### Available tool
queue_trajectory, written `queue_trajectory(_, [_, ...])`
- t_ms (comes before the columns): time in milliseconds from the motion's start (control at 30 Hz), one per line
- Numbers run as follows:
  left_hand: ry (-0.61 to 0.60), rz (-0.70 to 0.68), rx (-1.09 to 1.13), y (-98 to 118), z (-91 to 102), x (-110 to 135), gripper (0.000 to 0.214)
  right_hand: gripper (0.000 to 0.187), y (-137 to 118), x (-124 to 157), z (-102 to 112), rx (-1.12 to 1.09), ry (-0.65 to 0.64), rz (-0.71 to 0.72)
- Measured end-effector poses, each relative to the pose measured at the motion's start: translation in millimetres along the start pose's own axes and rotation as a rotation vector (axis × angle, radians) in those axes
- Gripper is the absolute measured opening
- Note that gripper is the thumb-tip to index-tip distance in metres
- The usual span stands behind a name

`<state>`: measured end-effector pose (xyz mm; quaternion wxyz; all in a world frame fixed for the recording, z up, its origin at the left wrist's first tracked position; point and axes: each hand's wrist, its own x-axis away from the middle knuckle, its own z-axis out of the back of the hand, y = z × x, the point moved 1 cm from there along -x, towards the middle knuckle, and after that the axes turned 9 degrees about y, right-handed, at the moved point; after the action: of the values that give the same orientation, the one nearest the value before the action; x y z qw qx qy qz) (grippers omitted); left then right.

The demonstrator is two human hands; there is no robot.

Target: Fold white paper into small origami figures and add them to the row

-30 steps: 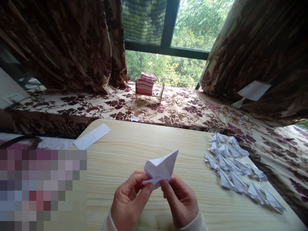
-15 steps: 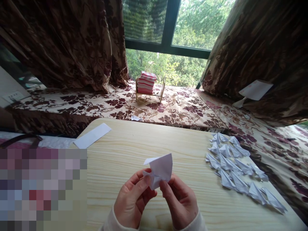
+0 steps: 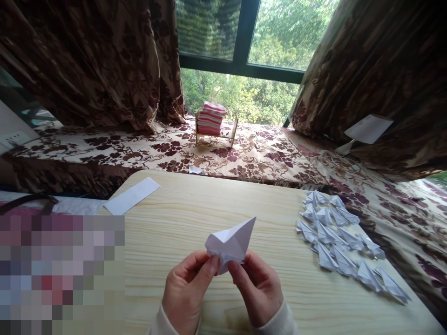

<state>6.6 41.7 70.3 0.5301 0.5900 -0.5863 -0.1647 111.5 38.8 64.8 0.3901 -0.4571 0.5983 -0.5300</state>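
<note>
I hold a folded white paper piece (image 3: 231, 240) just above the pale wooden table (image 3: 181, 218), near its front edge. My left hand (image 3: 186, 292) pinches the piece's lower left corner between thumb and fingers. My right hand (image 3: 257, 287) pinches its lower right side. The paper's pointed tip sticks up and to the right. Both hands are closed on it.
Several finished folded white paper pieces (image 3: 340, 242) lie in rows at the table's right edge. A white paper strip (image 3: 132, 196) lies at the back left corner. Behind the table, a floral cushion holds a small wooden rack (image 3: 215, 131) with striped cloth. Curtains hang on both sides.
The paper's top flap, folded down half a second ago, is spread out into a point up and right again. Both hands stayed in place, fingers shifting slightly.
</note>
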Motion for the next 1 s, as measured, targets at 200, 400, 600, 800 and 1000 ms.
queue_trajectory(200, [-0.029, -0.086, -0.067, 4, -4.5, 7, 0.013, 0.022, 6, -2, -4, -0.078, -0.006, -0.051])
queue_trajectory(400, [-0.168, -0.145, -0.198, 3, 1.5, 6, 0.013, 0.019, 5, -4, -2, -0.084, -0.011, -0.087])
queue_trajectory(600, [-0.105, -0.021, -0.198, -3, 6.9, 2, 0.015, 0.013, -4, -4, 1, -0.133, -0.038, -0.116])
queue_trajectory(800, [-0.067, 0.032, -0.169, -11, 16.5, -7, 0.019, 0.009, -11, -6, 9, -0.132, -0.089, -0.086])
queue_trajectory(1000, [-0.084, 0.062, -0.140, -9, 15.8, -7, 0.019, 0.013, -5, -8, 8, -0.217, -0.108, -0.040])
